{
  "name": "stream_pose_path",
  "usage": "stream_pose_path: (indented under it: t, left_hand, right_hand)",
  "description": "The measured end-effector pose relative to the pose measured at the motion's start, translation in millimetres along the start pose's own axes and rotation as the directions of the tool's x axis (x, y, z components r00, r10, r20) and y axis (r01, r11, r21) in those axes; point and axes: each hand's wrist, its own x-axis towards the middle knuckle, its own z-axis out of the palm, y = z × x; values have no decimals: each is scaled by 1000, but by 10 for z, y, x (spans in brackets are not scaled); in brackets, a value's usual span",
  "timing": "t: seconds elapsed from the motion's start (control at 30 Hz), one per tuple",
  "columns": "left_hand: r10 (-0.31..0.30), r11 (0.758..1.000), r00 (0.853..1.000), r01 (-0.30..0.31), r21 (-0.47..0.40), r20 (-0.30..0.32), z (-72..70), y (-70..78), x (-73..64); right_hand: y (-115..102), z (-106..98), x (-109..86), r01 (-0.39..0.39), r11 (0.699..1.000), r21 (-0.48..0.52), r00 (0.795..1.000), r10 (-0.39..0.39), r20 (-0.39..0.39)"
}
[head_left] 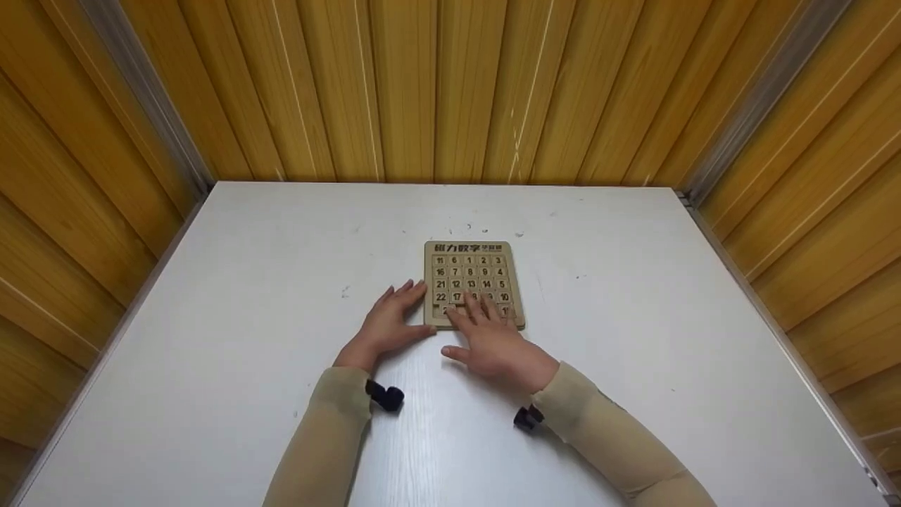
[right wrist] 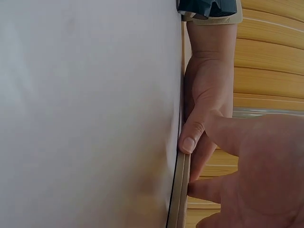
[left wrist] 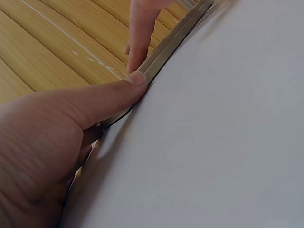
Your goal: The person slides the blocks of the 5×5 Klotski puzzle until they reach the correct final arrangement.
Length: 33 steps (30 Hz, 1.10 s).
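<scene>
A wooden sliding number puzzle [head_left: 428,262] lies flat on the white table, with dark printed characters along its top and rows of numbered tiles [head_left: 470,272]. The left hand [head_left: 386,325] holds its lower left corner, fingers along the left side and thumb against the near edge. In the left wrist view that thumb [left wrist: 111,97] presses on the puzzle's edge. Over the lower rows, the right hand [head_left: 498,348] spreads its fingers with fingertips on the tiles, its thumb out to the left. Some bottom-row tiles are hidden under these fingers.
The white table [head_left: 281,246] stretches around the puzzle on all sides. Yellow wood-look panels [head_left: 408,91] rise behind it and at both sides, with grey metal posts at the corners. A dark wrist device [head_left: 386,396] sits at each sleeve cuff.
</scene>
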Motion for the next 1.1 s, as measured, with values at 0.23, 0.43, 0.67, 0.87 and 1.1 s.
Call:
stream_pose_path:
  t: [0.23, 0.43, 0.67, 0.87, 1.1]
  left_hand:
    - [-9, 1000, 1000, 9, -9, 0, -3, -9, 9]
    - [-17, 1000, 1000, 17, -12, -1, -7, -14, 6]
    - [10, 1000, 1000, -10, -1, -1, -4, -4, 17]
    - [-1, 1000, 1000, 1, -9, -1, -13, 10, 4]
    - [-17, 1000, 1000, 17, -16, 6, -16, -2, 0]
  right_hand:
    - [118, -33, -63, -11, 1000, -12, 1000, 11, -19]
    - [88, -72, -35, -5, 1000, 10, 1000, 6, -13]
    - [-4, -92, 162, 0, 999, 32, 999, 1, -32]
    - [-6, -63, 246, 13, 999, 45, 999, -11, -35]
    - [-2, -2, 168, 17, 1000, 6, 1000, -17, -14]
